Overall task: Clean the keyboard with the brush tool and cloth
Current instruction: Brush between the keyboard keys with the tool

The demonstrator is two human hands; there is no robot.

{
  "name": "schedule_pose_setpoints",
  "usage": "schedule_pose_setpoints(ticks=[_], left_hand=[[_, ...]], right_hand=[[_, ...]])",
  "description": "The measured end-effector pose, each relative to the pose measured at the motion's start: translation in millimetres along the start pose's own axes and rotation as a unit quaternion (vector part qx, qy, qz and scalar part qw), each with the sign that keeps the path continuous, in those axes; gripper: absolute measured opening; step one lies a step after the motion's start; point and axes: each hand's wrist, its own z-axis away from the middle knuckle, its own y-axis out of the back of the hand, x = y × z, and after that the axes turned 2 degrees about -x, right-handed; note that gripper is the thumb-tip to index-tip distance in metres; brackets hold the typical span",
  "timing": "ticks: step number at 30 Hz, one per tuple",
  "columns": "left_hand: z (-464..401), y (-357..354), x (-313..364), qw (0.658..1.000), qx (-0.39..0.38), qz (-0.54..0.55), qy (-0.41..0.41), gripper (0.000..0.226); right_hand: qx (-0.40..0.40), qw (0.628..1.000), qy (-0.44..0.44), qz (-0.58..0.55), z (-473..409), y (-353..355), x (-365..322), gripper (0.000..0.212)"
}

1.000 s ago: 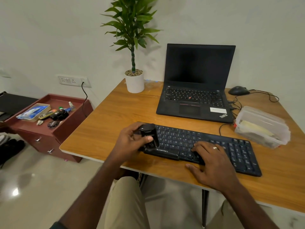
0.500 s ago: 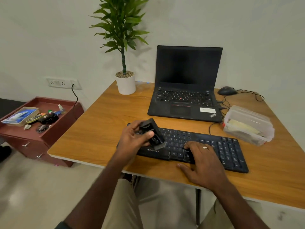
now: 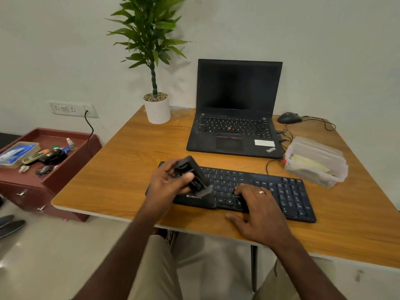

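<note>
Head view, laptop [image 3: 236, 118] behind keyboard [image 3: 281, 191], container [image 3: 316, 163] right

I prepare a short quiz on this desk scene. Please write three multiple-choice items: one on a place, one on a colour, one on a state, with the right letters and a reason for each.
1. Where is the plant?
A. left of the laptop
B. on the keyboard
C. in the plastic box

2. What colour is the plant's pot?
A. red
B. white
C. black

3. What is the left hand doing?
A. lying flat on the desk
B. holding the brush
C. typing on the laptop

Answers:
1 A: the pot stands at the desk's far edge, left of the laptop.
2 B: the pot is plain white.
3 B: its fingers close round the brush over the keyboard's left end.
</note>
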Motion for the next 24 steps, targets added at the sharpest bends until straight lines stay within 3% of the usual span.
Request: schedule_pose_setpoints(ticks=[6,14,20,24], left_hand=[[3.1,44.5,9.7,0.992,-0.008,-0.126,-0.021,0.035],[0.6,-43.6,-10.3,0.986,-0.130,-0.101,-0.006,0.033],[-3.9,-22.7,-7.7,0.999,-0.033,-0.022,-0.003,0.028],[-2.2,-19.0,-6.8,0.997,-0.051,-0.059,-0.006,0.030]], right_hand=[[0.001,1.000,0.003,0.008,-1.0,-1.6,1.7,0.055],[-0.020,0.999,0.000,-0.032,2.8,10.8,10.8,0.058],[0.006,0.998,-0.027,0.049,23.3,19.5,39.6,0.065],[0.013,0.998,-0.028,0.056,23.1,16.2,38.9,0.062]])
